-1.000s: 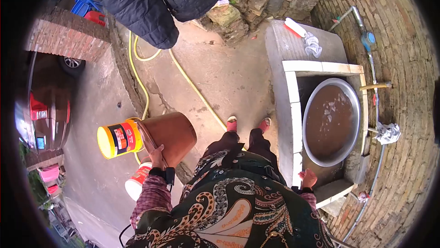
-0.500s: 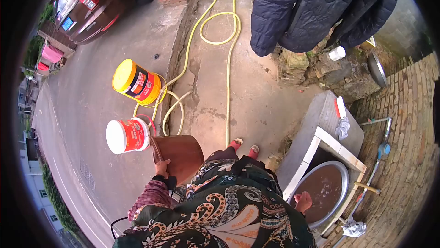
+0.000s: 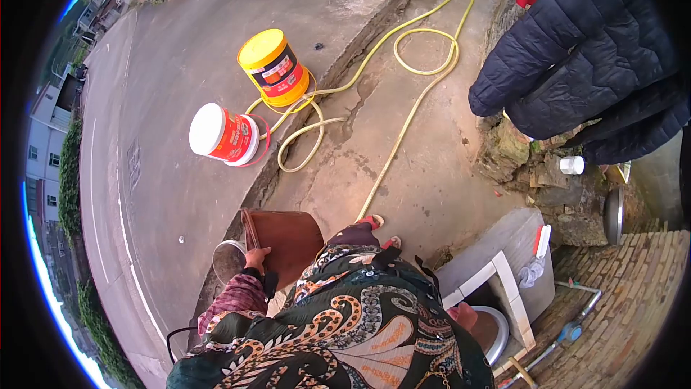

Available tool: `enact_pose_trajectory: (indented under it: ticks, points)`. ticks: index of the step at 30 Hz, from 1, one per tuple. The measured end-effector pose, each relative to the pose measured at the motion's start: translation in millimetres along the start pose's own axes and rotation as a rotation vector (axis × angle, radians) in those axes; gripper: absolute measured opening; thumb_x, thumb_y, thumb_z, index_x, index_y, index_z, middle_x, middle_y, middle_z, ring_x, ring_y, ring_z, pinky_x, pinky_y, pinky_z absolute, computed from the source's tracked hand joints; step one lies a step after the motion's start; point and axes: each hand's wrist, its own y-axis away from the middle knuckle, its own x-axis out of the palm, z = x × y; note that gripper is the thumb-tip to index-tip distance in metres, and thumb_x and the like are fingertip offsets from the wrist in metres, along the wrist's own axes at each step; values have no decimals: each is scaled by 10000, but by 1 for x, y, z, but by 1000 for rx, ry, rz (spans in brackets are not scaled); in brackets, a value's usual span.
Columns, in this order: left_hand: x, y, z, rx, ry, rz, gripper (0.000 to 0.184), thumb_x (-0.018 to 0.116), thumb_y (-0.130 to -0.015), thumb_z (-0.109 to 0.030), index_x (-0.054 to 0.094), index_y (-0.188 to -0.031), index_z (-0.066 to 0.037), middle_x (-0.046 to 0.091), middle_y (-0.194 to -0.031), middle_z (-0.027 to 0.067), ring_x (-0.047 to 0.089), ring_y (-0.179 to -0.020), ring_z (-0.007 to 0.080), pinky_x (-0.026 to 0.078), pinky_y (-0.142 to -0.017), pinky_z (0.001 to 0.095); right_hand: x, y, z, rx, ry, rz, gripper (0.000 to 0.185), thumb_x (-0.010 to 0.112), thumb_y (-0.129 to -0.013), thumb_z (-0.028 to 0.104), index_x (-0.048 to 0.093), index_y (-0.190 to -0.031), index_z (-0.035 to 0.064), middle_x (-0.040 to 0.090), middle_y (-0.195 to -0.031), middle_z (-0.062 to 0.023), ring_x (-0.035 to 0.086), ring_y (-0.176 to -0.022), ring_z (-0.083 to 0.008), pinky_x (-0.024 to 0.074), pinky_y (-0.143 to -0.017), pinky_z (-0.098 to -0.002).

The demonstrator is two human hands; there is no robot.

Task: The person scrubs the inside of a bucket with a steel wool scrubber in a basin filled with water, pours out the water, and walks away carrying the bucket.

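My left hand (image 3: 257,258) is closed on the edge of a reddish-brown, smooth-sided bucket-like container (image 3: 291,245), held tilted at my left side. Its inside is hidden from this angle. Just beyond it, a pale round container (image 3: 229,261) is partly covered by my hand and sleeve. On my other side, my right hand (image 3: 464,315) hangs beside a metal basin (image 3: 502,338) in a tiled sink surround (image 3: 512,292). Its fingers are mostly hidden, and I cannot tell whether it holds anything. Murky brownish water (image 3: 484,331) shows in the basin.
A yellow bucket (image 3: 277,69) and a white-and-red bucket (image 3: 224,136) stand on the concrete. A yellow hose (image 3: 407,119) loops along the path. Dark padded jackets (image 3: 576,51) hang at the right. A brush (image 3: 541,241) and cloth (image 3: 531,272) lie on the ledge.
My view has turned left and the surroundings have shifted. The pale container beside the brown one has come into sight. My right hand is no longer over the middle of the basin. My left hand keeps its hold.
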Motion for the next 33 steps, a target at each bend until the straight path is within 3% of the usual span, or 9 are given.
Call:
enact_pose_trajectory:
  ticks: [5,9,15,18,19,21,24,30,33]
  points:
    - [0,30,6,-35,-91,-36,524,773,-799,-298,623,-1161,50,646,-1145,149,632,-1000,255,511,-829,440,-1,-18,-2,49,58,66,260,568,-831,171,603,-751,-73,636,-672,-159,623,-539,-224,571,-516,-324]
    - [-15,-22,33,220,-614,125,537,749,-816,-370,630,-1162,22,646,-1135,169,632,-1009,283,511,-826,451,0,-30,8,57,86,134,281,553,-860,193,594,-828,-83,644,-738,-180,639,-603,-242,580,-577,-323]
    - [-3,-46,11,255,-513,154,555,738,-818,-411,631,-1163,11,662,-1087,162,642,-1019,260,513,-816,422,24,-33,44,4,120,89,331,573,-871,217,582,-976,-98,653,-818,-209,676,-688,-269,596,-608,-322]
    - [21,-57,-12,229,-542,135,561,746,-806,-416,627,-1180,-15,671,-1045,149,650,-1023,235,511,-819,389,35,-40,46,-92,131,56,274,559,-872,184,621,-783,-68,665,-719,-160,660,-575,-219,547,-519,-315]
    - [32,-59,-27,252,-635,148,571,757,-793,-415,620,-1205,-44,673,-1041,142,650,-1030,237,511,-826,382,27,-58,36,-329,368,162,282,579,-858,211,632,-763,-49,681,-731,-141,656,-568,-209,536,-516,-316]
    - [51,-60,-59,382,-914,146,565,783,-766,-393,614,-1240,-137,676,-1054,123,649,-1046,265,509,-850,385,8,-114,-3,-942,1546,120,300,623,-816,312,682,-722,34,702,-714,-60,643,-571,-180,520,-552,-332]
    - [68,-41,-103,662,-1389,159,531,821,-727,-341,630,-1221,-304,677,-1093,81,635,-1066,314,501,-901,410,73,-152,24,-787,1360,123,296,620,-820,318,679,-727,43,697,-718,-62,640,-580,-188,515,-557,-343]
    - [92,-34,-177,47,-25,120,446,824,-731,-276,674,-1073,-32,700,-957,131,684,-930,298,523,-789,388,191,-194,96,-667,1197,177,290,613,-828,329,672,-738,60,689,-728,-65,633,-600,-205,504,-567,-364]
    - [96,-13,-193,105,129,46,399,817,-736,-188,683,-1037,36,708,-957,123,685,-869,232,548,-764,359,225,-206,116,-694,1216,231,287,610,-832,335,668,-744,68,684,-732,-67,630,-609,-213,498,-572,-375]
